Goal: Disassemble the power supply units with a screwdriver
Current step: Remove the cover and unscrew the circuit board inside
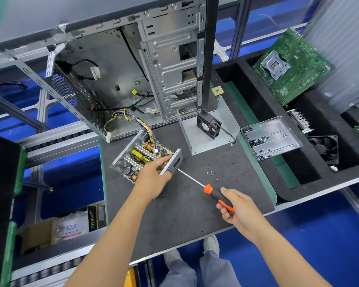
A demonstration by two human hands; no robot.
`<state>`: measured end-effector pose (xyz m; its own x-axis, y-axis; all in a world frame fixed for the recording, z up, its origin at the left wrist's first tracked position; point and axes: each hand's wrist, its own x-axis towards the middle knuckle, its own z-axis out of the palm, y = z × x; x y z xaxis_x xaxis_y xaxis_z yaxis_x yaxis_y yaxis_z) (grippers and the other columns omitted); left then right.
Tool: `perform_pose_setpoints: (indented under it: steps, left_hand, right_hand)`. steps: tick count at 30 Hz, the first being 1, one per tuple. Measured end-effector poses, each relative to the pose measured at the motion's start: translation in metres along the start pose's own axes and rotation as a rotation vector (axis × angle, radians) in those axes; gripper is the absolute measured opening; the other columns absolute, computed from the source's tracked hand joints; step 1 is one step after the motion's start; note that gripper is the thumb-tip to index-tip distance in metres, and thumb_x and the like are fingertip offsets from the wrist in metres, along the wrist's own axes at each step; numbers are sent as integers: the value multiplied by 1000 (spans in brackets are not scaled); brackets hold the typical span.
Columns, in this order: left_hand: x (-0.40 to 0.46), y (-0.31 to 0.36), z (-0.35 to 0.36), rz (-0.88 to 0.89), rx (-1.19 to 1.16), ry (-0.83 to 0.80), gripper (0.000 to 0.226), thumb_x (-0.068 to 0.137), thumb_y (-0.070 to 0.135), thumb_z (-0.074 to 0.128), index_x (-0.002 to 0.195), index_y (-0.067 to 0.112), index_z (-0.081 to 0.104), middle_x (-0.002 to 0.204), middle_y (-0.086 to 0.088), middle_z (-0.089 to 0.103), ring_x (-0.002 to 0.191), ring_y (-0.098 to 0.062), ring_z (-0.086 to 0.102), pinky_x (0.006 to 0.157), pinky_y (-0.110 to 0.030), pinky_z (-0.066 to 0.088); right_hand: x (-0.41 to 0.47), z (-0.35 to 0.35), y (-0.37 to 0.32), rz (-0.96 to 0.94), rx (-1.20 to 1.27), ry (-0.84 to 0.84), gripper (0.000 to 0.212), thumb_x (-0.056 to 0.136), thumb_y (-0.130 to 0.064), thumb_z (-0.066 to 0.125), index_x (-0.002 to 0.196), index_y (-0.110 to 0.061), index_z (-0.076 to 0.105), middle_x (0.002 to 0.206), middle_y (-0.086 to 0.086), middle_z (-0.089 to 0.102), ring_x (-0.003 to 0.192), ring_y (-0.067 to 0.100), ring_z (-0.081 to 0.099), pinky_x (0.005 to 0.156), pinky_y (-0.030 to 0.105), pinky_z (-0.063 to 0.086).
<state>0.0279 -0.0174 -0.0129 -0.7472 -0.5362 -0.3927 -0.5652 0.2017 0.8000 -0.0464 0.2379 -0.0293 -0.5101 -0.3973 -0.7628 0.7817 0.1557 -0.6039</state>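
My left hand (153, 177) grips the open power supply unit (142, 157) by its near end plate, fingers curled over the plate's edge, thumb on the side toward me. The unit sits tilted on the dark worktop (184, 214), cover off, circuit board, heatsinks and coil exposed. Its coloured wire bundle (131, 119) runs up into the computer case (133, 69) lying open behind it.

My right hand (239, 208) holds the screwdriver (207, 188) by its black-and-orange handle, fingers wrapped round it. The shaft points up-left and the tip meets the end plate just beside my left fingers; I can't tell whether it's seated in a screw.

A few loose screws (210, 171) lie on the worktop just right of the shaft. Further back, a bent metal cover (197, 137) has a small black fan (208, 125) standing on it, cable trailing right. Right of that, a metal tray (270, 137) holds many dark screws and rests on the edge of a black foam bin (267, 100). In the bin: a green motherboard (292, 65) leaning at the back, a finned heatsink (299, 120), another fan (324, 149). A small CPU chip (217, 91) sits by the case's front panel. Lower left, a cardboard box (42, 233) with bags under the worktop.
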Motion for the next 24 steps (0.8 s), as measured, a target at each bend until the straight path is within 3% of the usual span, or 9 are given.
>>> perform_pose_setpoints:
  steps: [6, 10, 17, 21, 24]
  left_hand:
    - [-2, 2, 0, 16, 15, 7, 55, 87, 5, 65, 117, 52, 61, 102, 14, 68, 97, -14, 66, 62, -6, 47]
    - [-2, 3, 0, 11, 16, 1, 54, 88, 6, 65, 113, 54, 59, 105, 15, 69, 99, -12, 67, 75, -21, 51]
    - [-4, 5, -1, 17, 23, -5, 53, 88, 8, 65, 115, 54, 60, 100, 21, 68, 97, -8, 67, 72, -20, 51]
    - [-4, 4, 0, 18, 20, -4, 53, 88, 8, 65, 115, 53, 60, 106, 16, 70, 99, -12, 68, 84, -36, 55]
    - [-4, 5, -1, 11, 23, -8, 53, 88, 7, 65, 115, 52, 60, 103, 18, 70, 98, -13, 68, 85, -39, 55]
  right_hand:
    - [1, 0, 0, 7, 5, -2, 28, 95, -33, 63, 101, -6, 67, 76, 15, 65, 56, 15, 53, 51, 24, 47]
    - [1, 0, 0, 12, 2, -2, 28, 96, -32, 63, 102, -6, 66, 76, 16, 64, 57, 15, 53, 51, 24, 46]
    - [1, 0, 0, 8, 1, -12, 29, 95, -33, 63, 102, -5, 66, 75, 16, 64, 55, 15, 52, 49, 24, 44]
    - [2, -1, 1, 14, -5, -9, 30, 94, -35, 64, 100, -6, 66, 74, 15, 63, 54, 15, 51, 47, 23, 43]
    - [2, 0, 1, 29, -9, -11, 33, 94, -38, 64, 102, -7, 67, 74, 15, 63, 53, 14, 50, 45, 23, 43]
